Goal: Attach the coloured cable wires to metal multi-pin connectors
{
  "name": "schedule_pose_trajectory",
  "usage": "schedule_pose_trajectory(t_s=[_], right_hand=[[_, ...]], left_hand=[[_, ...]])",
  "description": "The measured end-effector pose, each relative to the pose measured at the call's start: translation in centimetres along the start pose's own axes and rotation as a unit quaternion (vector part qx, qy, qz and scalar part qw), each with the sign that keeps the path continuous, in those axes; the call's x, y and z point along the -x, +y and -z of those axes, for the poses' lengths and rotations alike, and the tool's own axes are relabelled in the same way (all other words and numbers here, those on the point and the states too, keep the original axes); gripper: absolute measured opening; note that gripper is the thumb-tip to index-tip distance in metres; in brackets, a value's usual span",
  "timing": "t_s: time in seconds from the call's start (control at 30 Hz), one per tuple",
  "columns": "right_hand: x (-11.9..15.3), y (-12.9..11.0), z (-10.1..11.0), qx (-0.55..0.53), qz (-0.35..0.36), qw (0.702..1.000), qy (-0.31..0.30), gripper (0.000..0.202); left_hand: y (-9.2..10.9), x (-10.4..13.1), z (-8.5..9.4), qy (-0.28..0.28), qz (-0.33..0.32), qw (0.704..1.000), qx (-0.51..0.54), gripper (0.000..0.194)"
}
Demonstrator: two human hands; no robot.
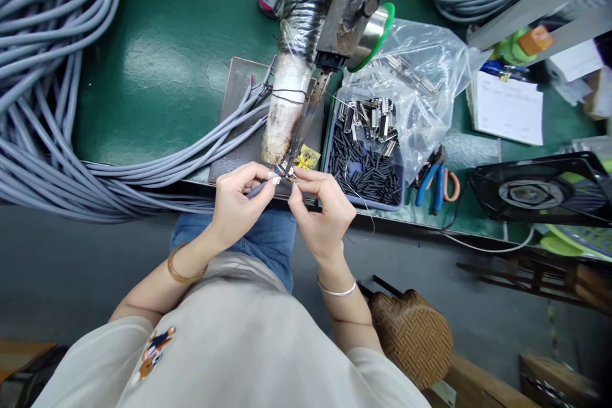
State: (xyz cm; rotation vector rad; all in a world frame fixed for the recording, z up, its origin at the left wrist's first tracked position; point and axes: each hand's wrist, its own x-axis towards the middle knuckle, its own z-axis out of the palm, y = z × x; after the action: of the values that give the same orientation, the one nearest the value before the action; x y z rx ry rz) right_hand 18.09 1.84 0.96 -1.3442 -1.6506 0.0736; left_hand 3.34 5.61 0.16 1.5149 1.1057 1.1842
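Observation:
My left hand (239, 199) is closed in a pinch on the end of a grey cable (257, 190), whose thin coloured wires fan out between the fingertips. Opposite it, my right hand (322, 204) pinches a small metal connector (291, 174), and the two pieces meet under the tip of a mounted soldering iron (302, 131). Whether the wires are joined to the connector is too small to tell. Beside the iron, a duct with a scorched white end (285, 105) points down at the work. A yellow sponge-like piece (306, 158) lies just behind my right fingers.
A bin (329, 159) of black sleeves and metal connectors stands right of my hands, under a clear plastic bag (430, 76). Further right are blue-handled pliers (433, 185) and a black fan (535, 190). Grey cable bundles (38, 127) fill the left. A solder reel (375, 38) hangs above.

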Motion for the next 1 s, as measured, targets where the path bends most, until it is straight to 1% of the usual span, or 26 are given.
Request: schedule_pose_trajectory(t_s=[0.17,0.43,0.53,0.63,0.73,1.0], right_hand=[[-0.29,-0.14,0.05,0.009,0.007,1.000,-0.002,0.017],[0.03,0.08,0.02,0.021,-0.006,0.999,-0.028,0.015],[-0.18,0.02,-0.05,0.029,0.000,0.999,-0.025,0.016],[-0.49,-0.14,-0.07,0.034,0.008,0.999,-0.018,0.016],[-0.67,-0.24,-0.03,0.040,0.003,0.999,-0.015,0.014],[-0.54,-0.20,0.33,0.023,0.009,0.999,-0.024,0.012]], left_hand=[[0.37,-0.07,0.19,-0.002,0.002,1.000,-0.005,0.012],[-0.28,0.35,0.10,-0.008,0.052,0.999,0.006,0.012],[-0.17,0.23,0.10,-0.004,0.048,0.999,0.009,0.013],[0.13,0.03,0.07,0.002,0.029,0.999,0.013,0.013],[0.37,-0.11,0.03,0.005,0.018,1.000,0.009,0.013],[0.47,-0.13,0.21,-0.003,0.041,0.999,0.024,0.013]])
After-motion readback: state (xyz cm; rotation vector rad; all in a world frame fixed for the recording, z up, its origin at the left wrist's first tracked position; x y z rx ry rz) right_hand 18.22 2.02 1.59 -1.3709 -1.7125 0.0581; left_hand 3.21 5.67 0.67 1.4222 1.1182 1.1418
